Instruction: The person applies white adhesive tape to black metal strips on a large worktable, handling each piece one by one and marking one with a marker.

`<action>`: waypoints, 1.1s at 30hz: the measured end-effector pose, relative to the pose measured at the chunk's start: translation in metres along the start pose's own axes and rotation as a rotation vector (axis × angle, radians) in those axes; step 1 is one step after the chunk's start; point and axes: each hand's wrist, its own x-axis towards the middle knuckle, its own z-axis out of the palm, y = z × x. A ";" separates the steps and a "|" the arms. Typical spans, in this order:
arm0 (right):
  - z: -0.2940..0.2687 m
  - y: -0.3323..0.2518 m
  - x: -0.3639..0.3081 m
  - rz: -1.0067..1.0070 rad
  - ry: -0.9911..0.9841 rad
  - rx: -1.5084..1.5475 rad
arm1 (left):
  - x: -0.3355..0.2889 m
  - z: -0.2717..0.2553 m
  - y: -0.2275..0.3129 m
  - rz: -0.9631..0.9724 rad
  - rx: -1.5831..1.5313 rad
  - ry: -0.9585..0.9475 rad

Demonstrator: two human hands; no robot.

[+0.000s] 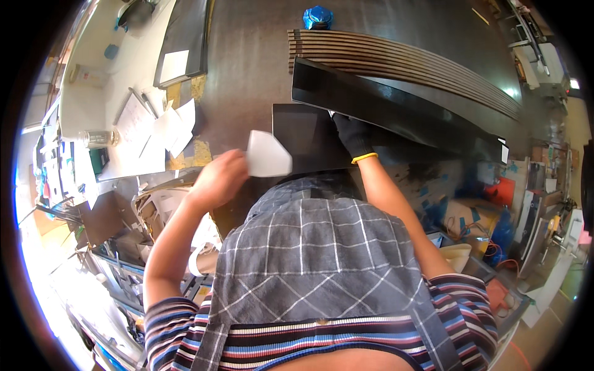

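My bare left hand (224, 176) is closed on a white piece of paper or thin sheet (270, 154), pinched at its left edge. My right hand (354, 136) wears a black glove with a yellow cuff and is closed at the near edge of a long glossy black panel (383, 102). Part of its fingers is hidden under that edge, and a small white bit shows by the fingertips. A second black panel (303, 136) lies flat beneath, close to my apron, partly covered by the upper panel and the glove.
A stack of long brown-edged strips (383, 59) lies beyond the panels, with a blue shiny roundish item (318, 18) behind it. Dark panels (182, 43), loose papers (176, 127) and a glass jar (99, 137) are at the left. Boxes and an orange-red item (500, 191) stand lower right.
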 end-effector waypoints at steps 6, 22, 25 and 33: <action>0.008 0.001 -0.001 -0.001 0.023 0.052 | -0.109 -0.040 -0.098 -0.650 -0.321 0.672; -0.057 -0.040 -0.032 0.011 -0.338 0.193 | 0.178 0.046 -0.009 -0.685 -1.264 0.188; -0.096 -0.039 -0.043 0.224 -0.593 0.534 | 0.142 0.058 0.013 -0.480 -1.115 0.360; -0.132 -0.010 -0.075 0.607 -0.786 0.824 | 0.077 0.096 0.023 -0.697 -0.798 0.497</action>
